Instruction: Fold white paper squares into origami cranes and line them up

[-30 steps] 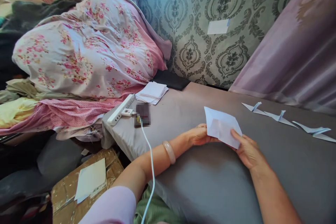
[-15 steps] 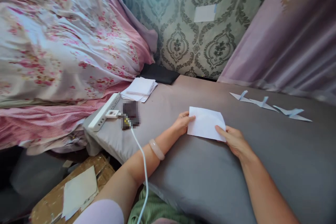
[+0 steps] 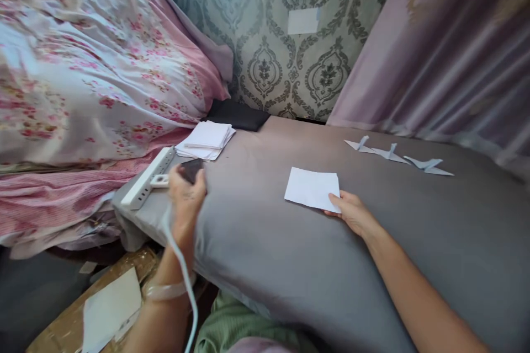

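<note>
A white sheet of paper [image 3: 311, 188] lies flat on the grey cushion [image 3: 323, 265]. My right hand [image 3: 350, 214] rests at the sheet's near right corner, fingers pressed on its edge. My left hand [image 3: 185, 198] has reached left to a dark phone [image 3: 191, 169] with a white cable [image 3: 182, 270] plugged in; its fingers curl over the phone, motion-blurred. A pale bangle sits on that wrist.
A white power strip [image 3: 146, 177] and a stack of white paper squares [image 3: 206, 140] lie at the cushion's left end. Three folded paper shapes [image 3: 395, 155] line the far right. Floral bedding [image 3: 83, 66] piles at left, a cardboard box [image 3: 99, 303] with paper below.
My left hand let go of the sheet and moved left onto the phone. The sheet went from held up to lying flat, with only my right hand on it.
</note>
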The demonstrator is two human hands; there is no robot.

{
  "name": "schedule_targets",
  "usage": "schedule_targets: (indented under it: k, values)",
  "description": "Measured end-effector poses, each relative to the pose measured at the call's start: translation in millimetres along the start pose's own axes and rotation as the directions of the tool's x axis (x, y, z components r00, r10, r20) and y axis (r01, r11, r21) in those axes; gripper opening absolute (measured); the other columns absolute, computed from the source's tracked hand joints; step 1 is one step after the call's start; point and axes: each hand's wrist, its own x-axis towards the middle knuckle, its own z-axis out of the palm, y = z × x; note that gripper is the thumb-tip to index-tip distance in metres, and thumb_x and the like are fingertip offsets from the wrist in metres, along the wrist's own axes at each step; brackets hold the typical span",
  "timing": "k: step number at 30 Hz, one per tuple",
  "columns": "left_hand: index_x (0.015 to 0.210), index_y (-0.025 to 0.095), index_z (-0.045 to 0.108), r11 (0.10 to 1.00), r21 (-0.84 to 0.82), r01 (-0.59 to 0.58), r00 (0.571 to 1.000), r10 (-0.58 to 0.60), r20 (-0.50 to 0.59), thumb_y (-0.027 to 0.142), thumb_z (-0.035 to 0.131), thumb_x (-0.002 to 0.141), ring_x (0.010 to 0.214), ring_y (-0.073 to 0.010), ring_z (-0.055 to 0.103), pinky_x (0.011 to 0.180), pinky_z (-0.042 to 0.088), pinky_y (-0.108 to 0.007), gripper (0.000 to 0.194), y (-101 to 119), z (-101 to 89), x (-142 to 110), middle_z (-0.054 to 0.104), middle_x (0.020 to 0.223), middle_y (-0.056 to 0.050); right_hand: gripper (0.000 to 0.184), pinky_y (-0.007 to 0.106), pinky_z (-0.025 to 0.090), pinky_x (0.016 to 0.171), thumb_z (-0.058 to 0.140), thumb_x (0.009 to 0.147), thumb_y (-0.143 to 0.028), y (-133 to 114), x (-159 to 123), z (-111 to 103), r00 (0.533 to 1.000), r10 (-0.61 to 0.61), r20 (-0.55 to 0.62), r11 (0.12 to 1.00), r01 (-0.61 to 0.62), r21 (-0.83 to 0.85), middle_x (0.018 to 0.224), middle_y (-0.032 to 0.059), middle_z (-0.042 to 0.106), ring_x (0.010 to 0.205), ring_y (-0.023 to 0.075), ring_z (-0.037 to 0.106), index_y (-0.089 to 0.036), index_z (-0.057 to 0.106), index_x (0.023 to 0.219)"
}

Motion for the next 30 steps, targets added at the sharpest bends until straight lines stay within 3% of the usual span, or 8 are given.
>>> schedule_targets:
  k: [6, 9, 12, 15, 19, 23, 27, 30]
  values:
    - [0.112, 0.010, 0.053, 0.971, -0.216, 0.099, 0.979, -0.134, -0.154, 0.027, 0.058, 0.079, 0.077, -0.0181, 0.066, 0.078, 0.054, -0.040, 0.037, -1.6, -24.9, 12.3, 0.062, 0.090, -0.005, 0.062, 0.026, 0.059, 0.055, 0.061, 0.084, -0.020, -0.2, -27.4, -12.0, 0.996, 0.030, -0.078, 1.000, -0.030, 0.002, 0.098, 0.0099, 0.071, 0.069, 0.0149, 0.066, -0.014, 0.037, 0.140]
    - [0.100, 0.012, 0.061, 0.963, -0.269, -0.007, 0.978, 0.063, 0.199, 0.033, 0.059, 0.080, 0.076, -0.0179, 0.065, 0.075, 0.053, -0.034, 0.029, 37.2, 8.0, -24.0, 0.065, 0.084, -0.005, 0.073, 0.025, 0.059, 0.058, 0.057, 0.086, -0.026, 1.7, -37.0, -18.6, 0.998, -0.017, -0.064, 1.000, 0.016, -0.024, 0.100, 0.0062, 0.069, 0.072, 0.0136, 0.066, -0.023, 0.021, 0.149]
    - [0.095, 0.017, 0.062, 0.931, -0.358, -0.072, 0.705, 0.301, 0.642, 0.034, 0.053, 0.086, 0.081, -0.0179, 0.065, 0.076, 0.052, -0.030, 0.022, 79.6, 48.5, -77.1, 0.068, 0.091, -0.007, 0.055, 0.025, 0.058, 0.068, 0.058, 0.079, -0.020, 5.6, -40.1, -26.9, 0.997, -0.056, 0.054, 0.982, 0.065, -0.175, 0.095, 0.0043, 0.067, 0.073, 0.0129, 0.066, -0.020, 0.050, 0.134]
    - [0.109, 0.020, 0.059, 0.853, -0.461, -0.242, 0.364, 0.521, 0.772, 0.033, 0.055, 0.087, 0.099, -0.0224, 0.063, 0.088, 0.049, -0.035, 0.026, 110.9, 76.4, -120.0, 0.066, 0.110, -0.011, 0.058, 0.029, 0.057, 0.077, 0.057, 0.070, -0.012, 7.2, -39.8, -33.0, 0.987, -0.065, 0.144, 0.938, 0.110, -0.329, 0.087, 0.0021, 0.065, 0.072, 0.0133, 0.065, -0.016, 0.058, 0.128]
    - [0.120, 0.014, 0.052, 0.739, -0.536, -0.408, 0.167, 0.638, 0.752, 0.037, 0.078, 0.067, 0.128, -0.0358, 0.043, 0.106, 0.036, -0.049, 0.063, 131.6, 93.9, -142.2, 0.052, 0.132, -0.021, 0.068, 0.031, 0.056, 0.076, 0.054, 0.066, -0.011, 0.2, -42.7, -33.2, 0.978, -0.120, 0.169, 0.912, 0.176, -0.372, 0.105, 0.0077, 0.067, 0.082, 0.0168, 0.064, -0.015, 0.054, 0.133]
    - [0.114, 0.016, 0.059, 0.746, -0.549, -0.376, 0.201, 0.644, 0.738, 0.021, 0.065, 0.079, 0.125, -0.0322, 0.047, 0.107, 0.035, -0.048, 0.036, 138.1, 102.4, -141.0, 0.057, 0.129, -0.017, 0.066, 0.030, 0.055, 0.079, 0.054, 0.065, -0.013, -16.1, -50.4, -32.8, 0.963, -0.234, 0.131, 0.935, 0.260, -0.242, 0.128, 0.0100, 0.060, 0.102, 0.0203, 0.062, -0.019, 0.055, 0.130]
    - [0.097, 0.017, 0.068, 0.823, -0.536, 0.185, 0.483, 0.399, 0.779, 0.033, 0.054, 0.088, 0.099, -0.0260, 0.065, 0.093, 0.049, -0.041, 0.022, 139.6, 107.6, -134.6, 0.071, 0.101, -0.010, 0.068, 0.032, 0.055, 0.078, 0.061, 0.072, -0.025, -29.8, -50.5, -40.6, 0.898, -0.434, -0.070, 0.901, 0.431, -0.051, 0.110, 0.0080, 0.066, 0.095, 0.0191, 0.064, -0.021, 0.043, 0.137]
    - [0.096, 0.013, 0.068, 0.589, -0.338, 0.734, 0.373, 0.065, 0.925, 0.042, 0.068, 0.077, 0.077, -0.0231, 0.069, 0.073, 0.056, -0.036, 0.035, 136.8, 111.0, -130.4, 0.073, 0.086, -0.009, 0.058, 0.031, 0.052, 0.087, 0.063, 0.080, -0.041, -27.7, -43.3, -45.1, 0.881, -0.392, -0.263, 0.916, 0.401, -0.022, 0.108, 0.0085, 0.067, 0.103, 0.0200, 0.063, -0.022, 0.046, 0.132]
